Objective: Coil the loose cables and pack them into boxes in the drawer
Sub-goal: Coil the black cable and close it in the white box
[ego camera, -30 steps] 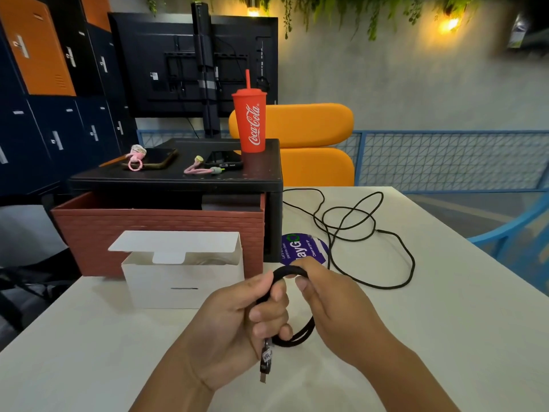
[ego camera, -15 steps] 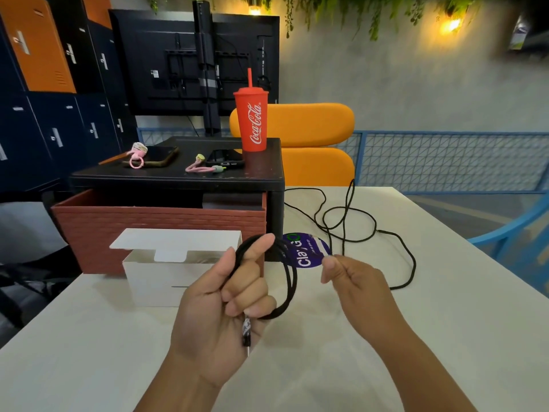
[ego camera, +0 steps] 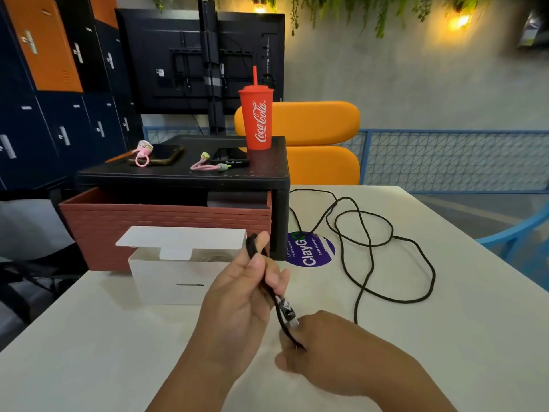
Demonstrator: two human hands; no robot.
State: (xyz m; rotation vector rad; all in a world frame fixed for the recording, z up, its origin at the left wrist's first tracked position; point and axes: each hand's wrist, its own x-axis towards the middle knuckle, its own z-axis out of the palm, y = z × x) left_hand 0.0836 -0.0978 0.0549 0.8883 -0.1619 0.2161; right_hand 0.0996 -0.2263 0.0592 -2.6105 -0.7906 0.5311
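Fingers [ego camera: 276, 278] of the left hand [ego camera: 237, 301] grasp the first few loops of the black braided cable [ego camera: 252, 243]. The right hand [ego camera: 341, 355] pinches it near the plug. Most of the cable lies loose on the white counter [ego camera: 445, 328], far right. Coiling is judged barely begun. The open white cardboard box [ego camera: 166, 281] and brick-red drawer [ego camera: 166, 221] await packing.

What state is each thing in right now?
black cable: few loops coiled, rest loose on table.
left hand: grips the coil.
right hand: pinches the cable.
white box: flap open.
brick-red drawer: pulled open.
Coca-Cola cup: upright, lid on.
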